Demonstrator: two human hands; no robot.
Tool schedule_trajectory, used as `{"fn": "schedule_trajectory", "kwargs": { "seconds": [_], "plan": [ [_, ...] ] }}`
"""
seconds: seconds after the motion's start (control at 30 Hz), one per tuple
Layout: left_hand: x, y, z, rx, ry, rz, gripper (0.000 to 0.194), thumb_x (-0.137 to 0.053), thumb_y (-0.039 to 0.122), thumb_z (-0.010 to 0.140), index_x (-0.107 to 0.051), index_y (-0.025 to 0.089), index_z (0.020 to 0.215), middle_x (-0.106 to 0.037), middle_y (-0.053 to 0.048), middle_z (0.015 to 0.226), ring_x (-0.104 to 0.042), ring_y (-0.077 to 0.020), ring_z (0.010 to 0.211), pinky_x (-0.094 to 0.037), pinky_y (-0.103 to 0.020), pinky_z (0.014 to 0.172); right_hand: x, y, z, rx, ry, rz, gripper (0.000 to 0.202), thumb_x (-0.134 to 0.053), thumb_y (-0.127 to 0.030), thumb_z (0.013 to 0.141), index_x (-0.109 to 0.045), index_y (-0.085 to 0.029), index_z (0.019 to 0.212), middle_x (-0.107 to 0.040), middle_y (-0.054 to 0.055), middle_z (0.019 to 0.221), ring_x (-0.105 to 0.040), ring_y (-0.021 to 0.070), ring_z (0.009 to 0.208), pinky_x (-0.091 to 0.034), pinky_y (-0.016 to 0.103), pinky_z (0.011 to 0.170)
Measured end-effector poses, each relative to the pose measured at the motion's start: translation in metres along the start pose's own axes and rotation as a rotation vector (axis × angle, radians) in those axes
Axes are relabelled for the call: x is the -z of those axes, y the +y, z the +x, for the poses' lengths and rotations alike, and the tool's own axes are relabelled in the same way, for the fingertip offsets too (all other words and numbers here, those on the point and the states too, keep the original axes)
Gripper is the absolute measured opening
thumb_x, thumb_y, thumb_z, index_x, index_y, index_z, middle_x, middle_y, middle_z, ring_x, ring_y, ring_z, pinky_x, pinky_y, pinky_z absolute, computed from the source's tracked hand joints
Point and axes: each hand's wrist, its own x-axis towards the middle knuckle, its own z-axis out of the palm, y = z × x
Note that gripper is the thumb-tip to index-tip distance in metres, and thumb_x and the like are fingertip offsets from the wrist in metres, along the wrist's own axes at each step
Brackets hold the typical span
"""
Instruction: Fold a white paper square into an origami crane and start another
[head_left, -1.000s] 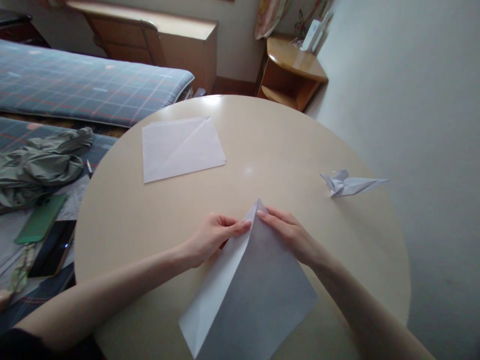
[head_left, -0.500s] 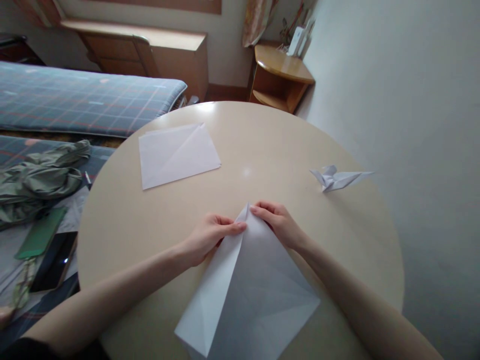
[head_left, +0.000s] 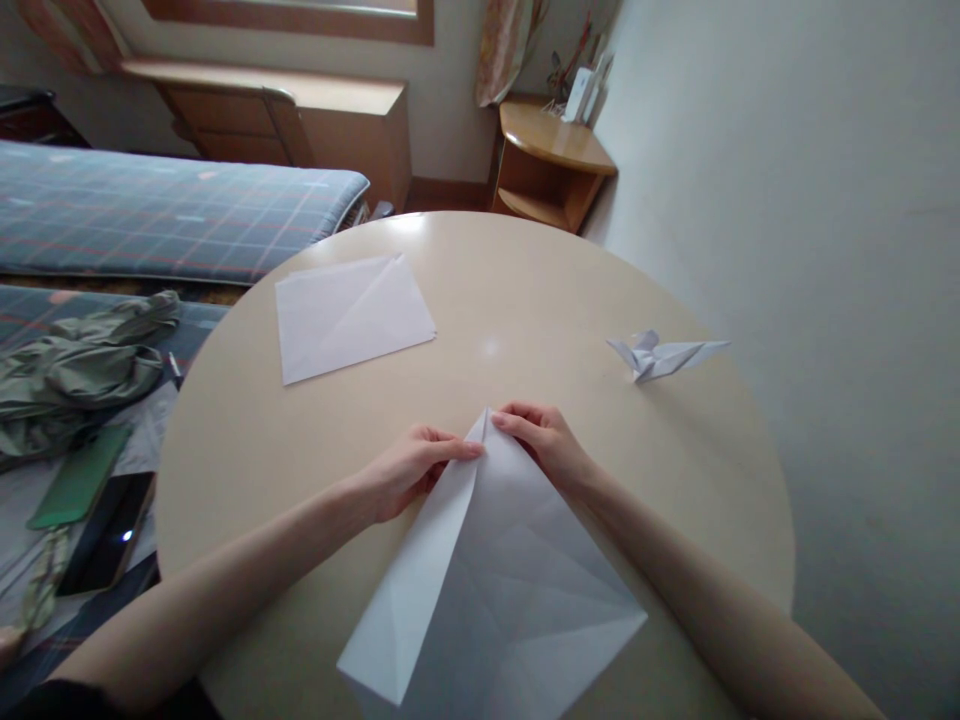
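Observation:
A creased white paper (head_left: 525,570) lies over the near part of the round table, its pointed tip facing away from me and its left edge folded inward. My left hand (head_left: 420,465) pinches the folded left edge just below the tip, thumb on top. At the tip's right side my right hand (head_left: 544,440) grips the paper between thumb and fingers. The fingertips under the paper are hidden. A folded paper bird (head_left: 664,358) stands on the table at the right.
Stacked white sheets (head_left: 352,320) rest at the back left of the round table (head_left: 525,280). Left of it, a bed holds a crumpled green cloth (head_left: 82,365), a green case (head_left: 79,480) and a dark phone (head_left: 109,535). A wall (head_left: 787,200) rises at the right.
The view has shifted slightly, so the table's contents appear a little further left. Both hands keep their hold near the tip, and the folded left flap looks slightly wider.

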Motion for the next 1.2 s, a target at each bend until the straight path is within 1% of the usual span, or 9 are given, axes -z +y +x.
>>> {"fn": "schedule_trajectory", "kwargs": {
  "seconds": [0.13, 0.3, 0.6, 0.77, 0.83, 0.9, 1.03, 1.1, 1.2],
  "plan": [
    [-0.002, 0.0, -0.001, -0.016, 0.021, 0.012, 0.037, -0.078, 0.042, 0.059, -0.067, 0.008, 0.068, -0.065, -0.007, 0.062, -0.056, -0.0109, 0.049, -0.04, -0.02, 0.046, -0.001, 0.0, 0.0, 0.005, 0.003, -0.003, 0.032, -0.066, -0.046, 0.064, -0.056, -0.016, 0.063, -0.047, -0.005, 0.05, -0.039, 0.0077, 0.045, -0.026, 0.021, 0.042],
    [-0.004, 0.001, -0.003, -0.029, 0.038, 0.055, 0.035, -0.08, 0.039, 0.055, -0.067, 0.008, 0.064, -0.065, -0.006, 0.061, -0.055, -0.0106, 0.05, -0.039, -0.02, 0.047, -0.001, -0.001, -0.001, 0.013, -0.001, -0.026, 0.033, -0.066, -0.047, 0.062, -0.056, -0.016, 0.061, -0.047, -0.005, 0.05, -0.038, 0.0075, 0.044, -0.026, 0.021, 0.041],
    [-0.003, 0.001, -0.002, -0.017, 0.039, 0.077, 0.034, -0.082, 0.038, 0.053, -0.067, 0.009, 0.061, -0.065, -0.006, 0.06, -0.055, -0.0105, 0.05, -0.039, -0.02, 0.048, -0.002, 0.001, -0.001, -0.002, -0.012, 0.03, 0.03, -0.066, -0.044, 0.062, -0.056, -0.016, 0.061, -0.048, -0.005, 0.05, -0.039, 0.0077, 0.043, -0.027, 0.022, 0.042],
    [-0.005, 0.001, -0.003, -0.032, 0.03, 0.083, 0.033, -0.081, 0.038, 0.053, -0.066, 0.01, 0.059, -0.063, -0.004, 0.058, -0.053, -0.0092, 0.048, -0.037, -0.019, 0.046, -0.002, -0.002, -0.004, 0.035, -0.037, 0.063, 0.03, -0.065, -0.044, 0.067, -0.056, -0.016, 0.064, -0.048, -0.005, 0.052, -0.041, 0.0079, 0.046, -0.029, 0.022, 0.044],
    [-0.006, -0.001, -0.003, -0.057, 0.033, 0.1, 0.033, -0.08, 0.04, 0.054, -0.065, 0.01, 0.057, -0.061, -0.003, 0.055, -0.051, -0.0081, 0.046, -0.034, -0.019, 0.044, -0.003, -0.004, -0.004, 0.067, -0.054, 0.03, 0.03, -0.065, -0.045, 0.068, -0.057, -0.016, 0.067, -0.05, -0.004, 0.056, -0.044, 0.0085, 0.05, -0.032, 0.022, 0.047],
    [-0.006, -0.005, -0.003, -0.092, 0.045, 0.117, 0.035, -0.08, 0.041, 0.055, -0.064, 0.01, 0.055, -0.058, -0.001, 0.052, -0.048, -0.0073, 0.044, -0.031, -0.019, 0.043, -0.004, -0.006, -0.005, 0.094, -0.064, -0.065, 0.032, -0.067, -0.046, 0.067, -0.057, -0.015, 0.068, -0.053, -0.002, 0.061, -0.046, 0.009, 0.054, -0.034, 0.022, 0.051],
    [-0.007, -0.012, -0.001, -0.142, 0.061, 0.157, 0.039, -0.077, 0.046, 0.056, -0.064, 0.01, 0.058, -0.056, 0.0, 0.051, -0.046, -0.0069, 0.044, -0.029, -0.019, 0.044, -0.008, -0.01, -0.007, 0.085, -0.029, -0.277, 0.037, -0.068, -0.049, 0.064, -0.054, -0.015, 0.06, -0.05, -0.003, 0.057, -0.043, 0.0086, 0.053, -0.032, 0.022, 0.05],
    [-0.007, -0.015, 0.0, -0.159, 0.066, 0.182, 0.041, -0.076, 0.048, 0.056, -0.064, 0.009, 0.059, -0.054, 0.0, 0.05, -0.043, -0.0061, 0.044, -0.026, -0.019, 0.044, -0.01, -0.01, -0.009, 0.067, -0.011, -0.301, 0.039, -0.069, -0.05, 0.062, -0.053, -0.016, 0.057, -0.048, -0.004, 0.054, -0.041, 0.0081, 0.051, -0.03, 0.022, 0.048],
    [-0.007, -0.016, 0.001, -0.177, 0.073, 0.214, 0.042, -0.074, 0.049, 0.057, -0.063, 0.009, 0.058, -0.05, 0.002, 0.048, -0.038, -0.005, 0.042, -0.021, -0.019, 0.043, -0.012, -0.011, -0.011, 0.02, -0.006, -0.25, 0.039, -0.07, -0.051, 0.059, -0.053, -0.016, 0.055, -0.048, -0.004, 0.052, -0.04, 0.0079, 0.049, -0.028, 0.022, 0.046]
  ]
}}
